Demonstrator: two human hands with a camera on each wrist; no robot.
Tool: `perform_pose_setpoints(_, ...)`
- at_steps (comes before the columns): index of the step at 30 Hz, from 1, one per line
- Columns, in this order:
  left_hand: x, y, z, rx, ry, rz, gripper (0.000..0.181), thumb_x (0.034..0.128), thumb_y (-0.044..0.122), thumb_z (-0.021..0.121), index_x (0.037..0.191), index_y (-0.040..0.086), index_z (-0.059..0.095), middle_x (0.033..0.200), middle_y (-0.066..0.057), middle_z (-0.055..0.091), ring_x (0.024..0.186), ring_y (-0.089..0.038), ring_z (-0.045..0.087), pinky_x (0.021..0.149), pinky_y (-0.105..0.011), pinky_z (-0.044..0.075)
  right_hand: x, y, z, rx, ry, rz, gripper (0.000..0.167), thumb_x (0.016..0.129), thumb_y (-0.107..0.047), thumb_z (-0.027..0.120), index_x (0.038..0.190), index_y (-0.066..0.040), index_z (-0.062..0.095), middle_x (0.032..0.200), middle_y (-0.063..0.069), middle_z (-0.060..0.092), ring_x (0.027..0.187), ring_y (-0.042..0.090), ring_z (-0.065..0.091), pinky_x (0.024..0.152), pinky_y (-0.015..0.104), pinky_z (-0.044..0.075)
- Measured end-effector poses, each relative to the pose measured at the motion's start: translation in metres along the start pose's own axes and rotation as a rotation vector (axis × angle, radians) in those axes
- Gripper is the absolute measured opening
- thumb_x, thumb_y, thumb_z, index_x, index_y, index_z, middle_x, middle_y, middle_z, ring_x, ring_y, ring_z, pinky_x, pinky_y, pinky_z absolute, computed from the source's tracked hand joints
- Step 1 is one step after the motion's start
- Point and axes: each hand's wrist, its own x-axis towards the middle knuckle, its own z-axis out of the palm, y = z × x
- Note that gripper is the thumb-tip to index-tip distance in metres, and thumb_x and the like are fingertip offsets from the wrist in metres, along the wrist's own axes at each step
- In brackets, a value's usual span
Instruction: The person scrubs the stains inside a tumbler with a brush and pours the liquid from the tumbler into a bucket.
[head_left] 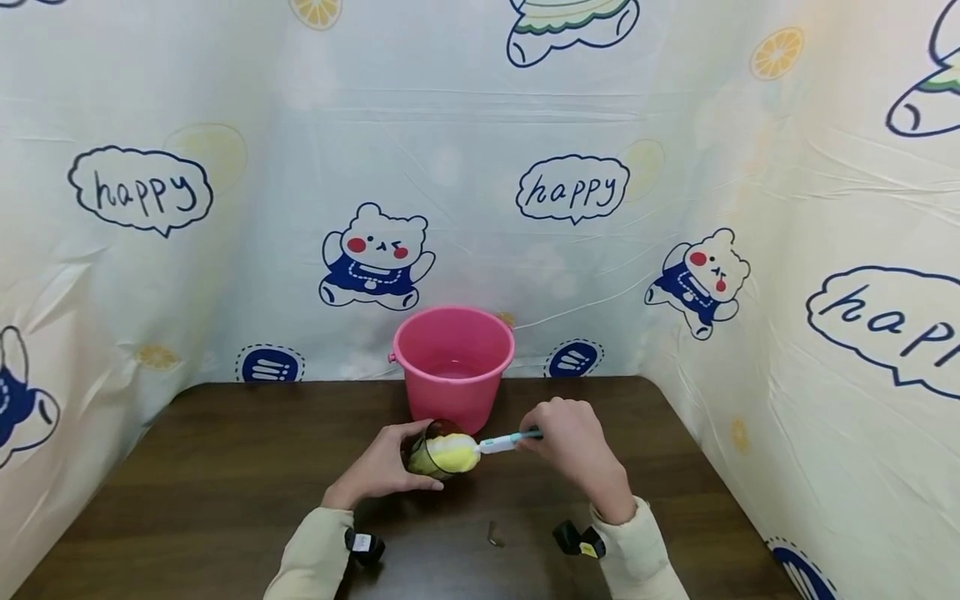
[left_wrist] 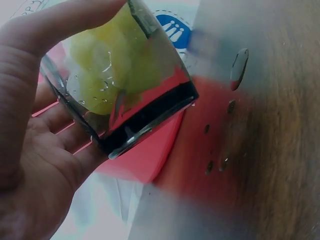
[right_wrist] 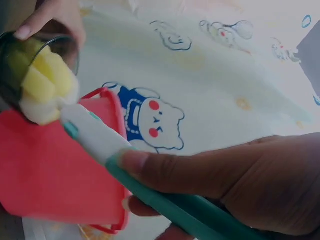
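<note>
My left hand (head_left: pixel 386 465) holds a dark, see-through glass (left_wrist: pixel 172 92) tilted on its side above the table, fingers and thumb round its wall. Inside the glass sits the yellow and white sponge head of a cup brush (head_left: pixel 454 452), partly out of the mouth. My right hand (head_left: pixel 572 437) grips the brush's white and teal handle (right_wrist: pixel 145 192), thumb along its top. Water drops cling to the glass in the left wrist view. Just behind both hands stands a pink bucket (head_left: pixel 453 400).
The dark wooden table (head_left: pixel 247 467) has a small wet patch (head_left: pixel 495 534) near the front and several drops. A patterned cloth (head_left: pixel 465 125) hangs behind and at the sides of the table.
</note>
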Motion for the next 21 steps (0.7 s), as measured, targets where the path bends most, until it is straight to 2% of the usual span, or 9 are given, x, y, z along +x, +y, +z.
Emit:
perform_pose_setpoints(3,0.0004,0.0006,0.0,0.007,-0.01,0.016,0.092,0.0689,0.043,0.094,0.145,0.009,0.055,0.143,-0.003,0.06,0.131,-0.026,0.057,0.104,-0.054,0.05,-0.0005,-0.0011,-0.002,0.008,0.019,-0.017,0.014,0.074,-0.031,0.092,0.077,-0.022,0.082,0.069,-0.01,0.07,0.053,0.004,0.043,0.048,0.02,0.037)
perform_pose_setpoints(8,0.001,0.0002,0.0003,-0.021,0.005,0.0,0.088,0.068,0.037,0.096,0.144,0.015,0.057,0.139,0.005,0.062,0.127,-0.018,0.058,0.104,-0.048,0.051,-0.0009,-0.0013,-0.0021,-0.014,0.079,0.023,0.015,0.074,-0.032,0.092,0.079,-0.021,0.082,0.07,-0.009,0.072,0.053,0.003,0.044,0.046,0.019,0.035)
perform_pose_setpoints(11,0.0003,0.0008,0.0005,-0.017,0.014,-0.01,0.089,0.0666,0.035,0.096,0.143,0.015,0.057,0.139,0.006,0.062,0.127,-0.017,0.058,0.104,-0.048,0.051,-0.0039,-0.0037,-0.0041,-0.048,0.056,0.032,0.015,0.075,-0.032,0.091,0.079,-0.02,0.082,0.07,-0.008,0.072,0.053,0.004,0.044,0.046,0.02,0.036)
perform_pose_setpoints(15,0.0006,0.0015,0.0022,0.001,-0.019,0.001,0.091,0.0673,0.036,0.096,0.145,0.011,0.056,0.141,0.001,0.061,0.13,-0.02,0.057,0.105,-0.05,0.05,-0.0078,-0.008,-0.0082,-0.053,0.011,-0.005,0.014,0.074,-0.03,0.092,0.076,-0.02,0.082,0.069,-0.007,0.071,0.054,0.005,0.045,0.048,0.021,0.037)
perform_pose_setpoints(18,0.0013,0.0011,0.0036,0.009,-0.025,0.011,0.092,0.0681,0.04,0.095,0.145,0.01,0.055,0.142,0.001,0.06,0.13,-0.02,0.056,0.105,-0.049,0.05,-0.007,-0.0084,-0.0074,-0.035,0.03,0.002,0.013,0.074,-0.03,0.092,0.076,-0.021,0.082,0.071,-0.008,0.072,0.055,0.004,0.048,0.047,0.021,0.037)
perform_pose_setpoints(21,0.0025,-0.0003,0.0036,0.002,-0.002,0.026,0.089,0.0683,0.04,0.095,0.144,0.013,0.057,0.139,0.004,0.062,0.128,-0.018,0.058,0.105,-0.046,0.051,-0.0041,-0.0065,-0.0033,-0.029,0.07,0.05,0.014,0.074,-0.031,0.092,0.078,-0.021,0.082,0.071,-0.009,0.072,0.054,0.004,0.05,0.046,0.021,0.036)
